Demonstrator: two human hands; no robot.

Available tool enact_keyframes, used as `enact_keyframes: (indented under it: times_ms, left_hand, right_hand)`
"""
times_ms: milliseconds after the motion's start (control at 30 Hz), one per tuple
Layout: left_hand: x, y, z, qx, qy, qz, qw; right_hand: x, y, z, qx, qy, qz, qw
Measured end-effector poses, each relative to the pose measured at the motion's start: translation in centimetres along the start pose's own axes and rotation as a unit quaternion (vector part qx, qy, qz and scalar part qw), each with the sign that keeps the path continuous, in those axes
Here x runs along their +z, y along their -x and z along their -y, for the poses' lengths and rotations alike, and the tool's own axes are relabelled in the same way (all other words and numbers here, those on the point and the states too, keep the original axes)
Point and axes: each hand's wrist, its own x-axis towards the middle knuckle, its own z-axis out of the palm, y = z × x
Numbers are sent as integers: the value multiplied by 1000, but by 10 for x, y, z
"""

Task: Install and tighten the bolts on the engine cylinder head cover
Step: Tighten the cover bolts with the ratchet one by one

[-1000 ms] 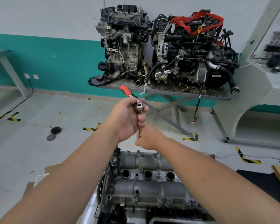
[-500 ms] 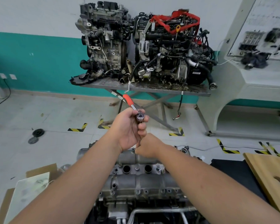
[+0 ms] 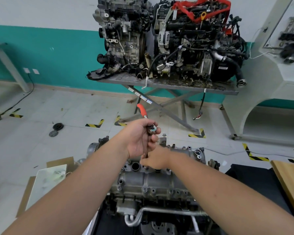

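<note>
The grey cylinder head cover (image 3: 153, 181) lies in front of me on the engine, with round plug holes and small bolt holes along it. My left hand (image 3: 139, 139) grips the head of a ratchet wrench (image 3: 152, 128); its orange handle (image 3: 141, 110) points up and away. A thin extension runs down from the ratchet into my right hand (image 3: 155, 159), which pinches its lower end just above the cover's far row of holes. The tip and any bolt under it are hidden by my fingers.
Two dirty engines (image 3: 168, 36) stand on a metal folding table (image 3: 159, 82) at the back wall. A white console (image 3: 270, 68) is at right, a wooden board (image 3: 290, 184) at the right edge, cardboard and a sheet (image 3: 46, 180) at left, two black discs (image 3: 56, 128) on the floor.
Both hands with the ratchet have come down closer to the cover. The view has shifted as my head moved.
</note>
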Motion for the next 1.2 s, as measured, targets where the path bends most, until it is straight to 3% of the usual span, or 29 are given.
enact_keyframes:
  times_ms: [467,833,933,1000,1067,1100,1133,1200]
  left_hand:
    - [-7,0,2,10,52,-8,999]
    - [-12,-5,2,1,28,-6,1000]
    - [-16,-5,1,0,-31,-22,999]
    - [-16,-3,-1,17,-154,-50,987]
    - [-12,1,-6,60,-330,-85,938]
    - [-10,2,-9,86,-422,-99,897]
    - [-7,1,-12,115,-522,-112,838]
    - [-4,-2,-15,178,-719,-129,659]
  right_hand:
    - [-7,5,-3,25,34,23,999]
    - [-5,3,-2,34,32,22,999]
    - [-3,3,3,25,82,31,996]
    - [0,3,1,16,84,25,996]
    - [3,3,0,13,59,12,998]
    - [5,2,-1,14,51,8,999]
    - [6,2,-2,17,51,4,999]
    - [9,-1,-3,21,64,-7,998]
